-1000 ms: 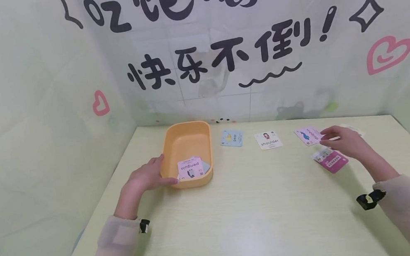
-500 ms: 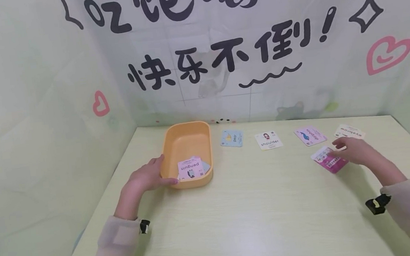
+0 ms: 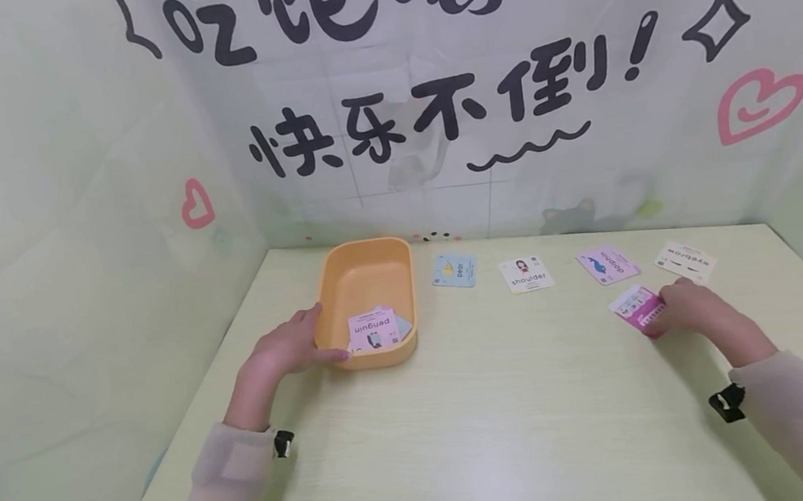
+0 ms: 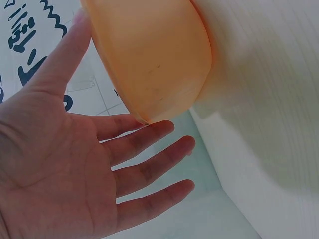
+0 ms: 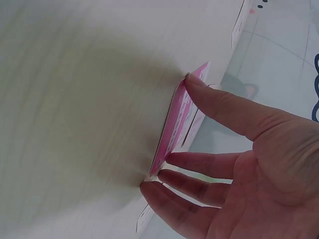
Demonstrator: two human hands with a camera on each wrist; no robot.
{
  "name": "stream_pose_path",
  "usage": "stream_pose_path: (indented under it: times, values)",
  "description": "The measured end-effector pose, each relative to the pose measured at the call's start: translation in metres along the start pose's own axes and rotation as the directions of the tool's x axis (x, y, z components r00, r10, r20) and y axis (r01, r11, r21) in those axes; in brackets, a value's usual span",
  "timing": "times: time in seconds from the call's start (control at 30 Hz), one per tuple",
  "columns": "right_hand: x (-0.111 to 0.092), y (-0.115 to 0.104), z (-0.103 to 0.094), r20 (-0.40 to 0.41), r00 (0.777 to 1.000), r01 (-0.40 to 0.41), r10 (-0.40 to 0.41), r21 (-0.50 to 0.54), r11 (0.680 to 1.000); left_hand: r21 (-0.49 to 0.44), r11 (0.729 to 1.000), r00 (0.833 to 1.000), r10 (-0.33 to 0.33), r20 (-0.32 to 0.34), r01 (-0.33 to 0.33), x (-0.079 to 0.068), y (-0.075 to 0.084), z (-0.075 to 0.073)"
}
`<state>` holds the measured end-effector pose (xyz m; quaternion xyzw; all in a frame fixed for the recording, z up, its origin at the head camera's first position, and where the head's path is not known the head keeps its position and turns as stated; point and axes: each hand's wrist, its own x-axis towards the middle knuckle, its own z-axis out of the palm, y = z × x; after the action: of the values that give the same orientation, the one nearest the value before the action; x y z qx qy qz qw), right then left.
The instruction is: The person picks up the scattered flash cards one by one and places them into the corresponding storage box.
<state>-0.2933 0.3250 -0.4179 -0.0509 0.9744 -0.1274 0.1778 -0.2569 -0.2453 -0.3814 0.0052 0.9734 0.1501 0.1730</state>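
My left hand [image 3: 285, 348] rests on the near left corner of an orange tray [image 3: 373, 280], thumb and index finger touching its rim and the other fingers straight in the left wrist view. Inside the tray lie a pink penguin card [image 3: 373, 327] and other cards partly under it. My right hand [image 3: 698, 311] spans a pink-and-white card [image 3: 633, 306] on the table. In the right wrist view the thumb is at one edge of this card [image 5: 174, 122] and the fingertips are at the opposite edge. Part of the card is hidden by that hand in the head view.
Along the back of the table [image 3: 493, 420] lie a blue pear card [image 3: 454, 270], a white shoulder card [image 3: 526, 274], a pink dolphin card [image 3: 607, 265] and a cream eyebrow card [image 3: 685, 261]. A printed cloth [image 3: 439, 189] hangs behind the table.
My right hand has moved from beside the dolphin card down and right onto the pink-and-white card, uncovering the eyebrow card. The left hand and tray have stayed in place.
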Motion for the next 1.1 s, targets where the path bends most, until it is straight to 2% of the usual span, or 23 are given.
stream_pose_path:
  times: [0.1,0.47,0.67,0.9,1.1]
  values:
    - [-0.001,-0.002,0.0,-0.011,1.0,-0.012,0.013,0.01,1.0,0.0,1.0,1.0,0.0,0.002,0.0,-0.001,0.001,0.0]
    - [-0.001,-0.002,0.002,-0.088,0.996,0.001,0.013,0.167,0.986,0.002,1.0,1.0,0.003,0.003,-0.003,-0.002,0.002,-0.001]
    - [-0.003,-0.001,-0.001,-0.153,0.988,0.04,-0.008,0.211,0.977,0.01,1.0,1.0,0.001,0.003,-0.001,-0.002,0.002,-0.001]
    - [-0.004,-0.008,-0.005,-0.212,0.977,0.09,-0.025,0.302,0.949,0.012,1.0,1.0,0.0,0.005,0.0,-0.003,0.002,-0.001]
    - [-0.005,-0.016,-0.011,-0.242,0.97,0.13,-0.034,0.394,0.91,0.006,1.0,1.0,-0.005,0.002,0.005,-0.004,0.004,-0.002]
